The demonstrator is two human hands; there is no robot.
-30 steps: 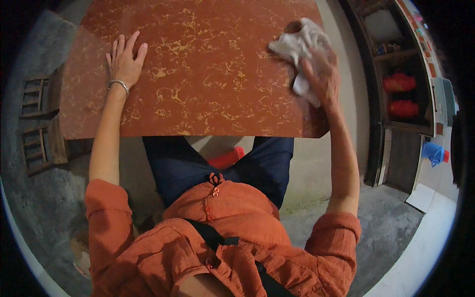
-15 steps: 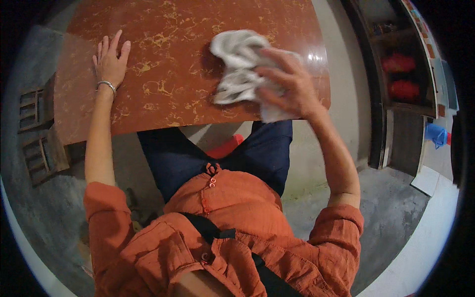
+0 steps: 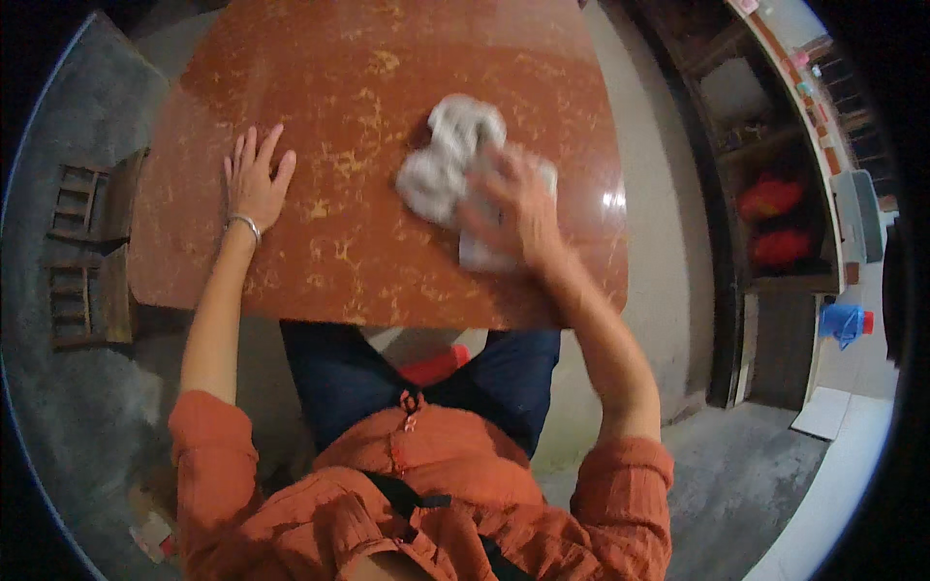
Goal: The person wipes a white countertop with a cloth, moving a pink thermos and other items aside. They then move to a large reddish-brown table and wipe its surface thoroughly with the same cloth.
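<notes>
A crumpled grey-white cloth (image 3: 438,167) lies on the glossy red-brown table (image 3: 339,281), right of its middle. My right hand (image 3: 518,205) is on the cloth and holds it against the tabletop, its fingers smeared by motion. Part of the cloth shows beyond the fingers and part beneath the palm. My left hand (image 3: 258,184), a silver bangle at its wrist, rests flat on the left part of the table with the fingers stretched out. Nothing is in it.
Wooden chairs (image 3: 92,300) stand at the table's left. A dark cabinet (image 3: 785,283) with red bundles (image 3: 778,225) in it runs along the right, and a blue container (image 3: 843,322) is beyond it. Under the table's near edge is something red (image 3: 434,366) between my legs.
My right hand has slid the cloth leftward and farther in from the table's near edge. The view has shifted, so the table sits lower in it. My left hand stays flat on the table.
</notes>
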